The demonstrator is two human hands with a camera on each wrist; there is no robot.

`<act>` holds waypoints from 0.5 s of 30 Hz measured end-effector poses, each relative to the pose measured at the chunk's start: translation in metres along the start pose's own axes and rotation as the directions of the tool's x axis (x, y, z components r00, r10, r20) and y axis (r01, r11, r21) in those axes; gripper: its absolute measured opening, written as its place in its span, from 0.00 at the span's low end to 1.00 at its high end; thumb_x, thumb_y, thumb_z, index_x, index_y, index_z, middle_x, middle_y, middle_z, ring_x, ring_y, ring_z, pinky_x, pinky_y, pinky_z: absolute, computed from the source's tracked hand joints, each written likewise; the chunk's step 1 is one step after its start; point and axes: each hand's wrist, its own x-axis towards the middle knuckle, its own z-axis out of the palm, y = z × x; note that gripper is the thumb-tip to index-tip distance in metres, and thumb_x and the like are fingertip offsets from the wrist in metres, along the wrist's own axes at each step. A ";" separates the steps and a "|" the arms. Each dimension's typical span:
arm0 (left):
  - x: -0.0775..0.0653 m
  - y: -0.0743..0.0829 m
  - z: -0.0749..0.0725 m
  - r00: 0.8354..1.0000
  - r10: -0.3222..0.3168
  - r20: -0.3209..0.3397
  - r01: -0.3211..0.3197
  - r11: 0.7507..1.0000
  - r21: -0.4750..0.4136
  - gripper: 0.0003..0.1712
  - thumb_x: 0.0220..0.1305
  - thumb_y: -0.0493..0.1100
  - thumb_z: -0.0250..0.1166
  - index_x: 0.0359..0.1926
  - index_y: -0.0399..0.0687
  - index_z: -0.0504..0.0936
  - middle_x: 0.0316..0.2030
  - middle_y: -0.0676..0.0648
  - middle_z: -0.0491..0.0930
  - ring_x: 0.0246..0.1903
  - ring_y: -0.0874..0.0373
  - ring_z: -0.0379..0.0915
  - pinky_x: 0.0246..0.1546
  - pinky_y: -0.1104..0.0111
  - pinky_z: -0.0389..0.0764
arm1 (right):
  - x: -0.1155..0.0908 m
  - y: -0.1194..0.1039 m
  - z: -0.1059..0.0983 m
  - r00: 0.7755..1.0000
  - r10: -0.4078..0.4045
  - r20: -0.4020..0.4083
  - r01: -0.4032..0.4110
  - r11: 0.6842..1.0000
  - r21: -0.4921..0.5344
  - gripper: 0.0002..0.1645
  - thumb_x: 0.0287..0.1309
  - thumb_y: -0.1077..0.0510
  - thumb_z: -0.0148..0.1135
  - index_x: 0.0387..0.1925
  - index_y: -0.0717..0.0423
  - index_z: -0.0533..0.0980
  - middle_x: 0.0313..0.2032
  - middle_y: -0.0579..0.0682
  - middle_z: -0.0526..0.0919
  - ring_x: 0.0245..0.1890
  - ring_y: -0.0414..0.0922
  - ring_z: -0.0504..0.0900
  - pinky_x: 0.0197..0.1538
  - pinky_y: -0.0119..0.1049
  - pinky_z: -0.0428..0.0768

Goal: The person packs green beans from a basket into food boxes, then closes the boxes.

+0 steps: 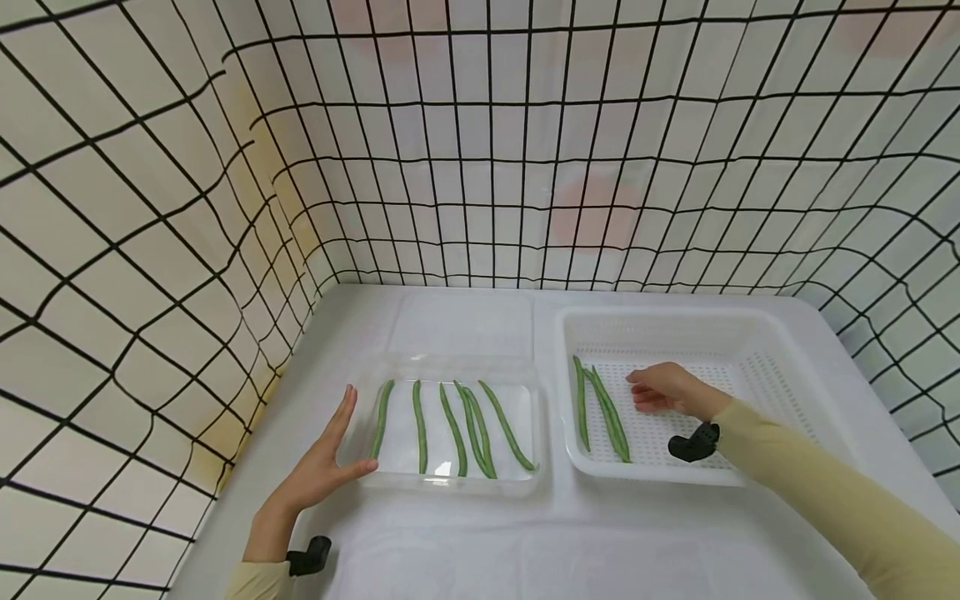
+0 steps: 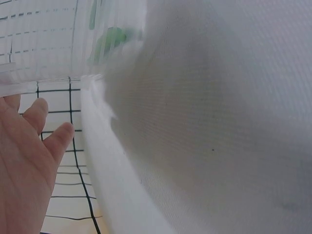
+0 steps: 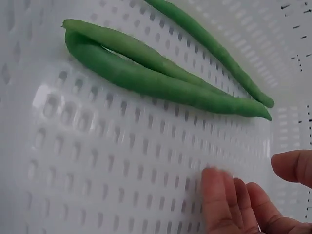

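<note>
Several green beans (image 1: 421, 427) lie roughly parallel in a clear plastic tray (image 1: 480, 488). At the tray's left end is my left hand (image 1: 318, 467), fingers extended and thumb spread along the near corner. Its fingers (image 2: 59, 141) show beside the clear wall in the left wrist view. Inside a white perforated basket (image 1: 675, 475), my right hand (image 1: 670, 389) hovers over the floor with fingers bent loosely and nothing between them. To its left lie 3 green beans (image 3: 161, 85), two side by side and one a little apart.
A white cloth (image 1: 480, 542) covers the table under both containers. Black wire mesh (image 1: 491, 158) rises at the back and on both sides, with pale sheeting behind it. The basket stands just right of the tray.
</note>
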 end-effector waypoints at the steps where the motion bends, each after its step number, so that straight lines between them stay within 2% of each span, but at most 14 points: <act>1: 0.000 0.000 0.000 1.000 -0.001 0.000 0.001 1.000 0.001 0.60 0.55 0.41 0.71 0.75 0.44 0.35 0.73 0.36 0.33 0.69 0.34 0.31 0.58 0.34 0.45 | 0.000 -0.001 0.003 1.000 -0.001 -0.004 0.001 1.000 -0.015 0.30 0.66 0.61 0.53 0.60 0.80 0.59 0.39 0.60 0.75 0.31 0.45 0.80 0.42 0.39 0.81; 9: 0.000 0.001 -0.001 1.000 -0.002 0.000 0.002 1.000 0.003 0.60 0.55 0.39 0.71 0.74 0.42 0.35 0.73 0.36 0.33 0.69 0.35 0.31 0.58 0.34 0.45 | 0.005 -0.009 0.026 1.000 0.011 0.025 -0.010 1.000 -0.015 0.30 0.64 0.61 0.55 0.59 0.80 0.60 0.37 0.59 0.77 0.30 0.44 0.81 0.41 0.37 0.81; 15: 0.000 -0.001 0.000 1.000 0.000 0.004 0.000 1.000 -0.009 0.60 0.55 0.38 0.70 0.74 0.44 0.35 0.73 0.38 0.32 0.69 0.36 0.30 0.58 0.34 0.44 | 0.008 -0.012 0.039 0.998 -0.027 0.058 0.031 0.997 -0.064 0.24 0.59 0.64 0.59 0.52 0.78 0.69 0.30 0.53 0.80 0.28 0.42 0.79 0.37 0.35 0.81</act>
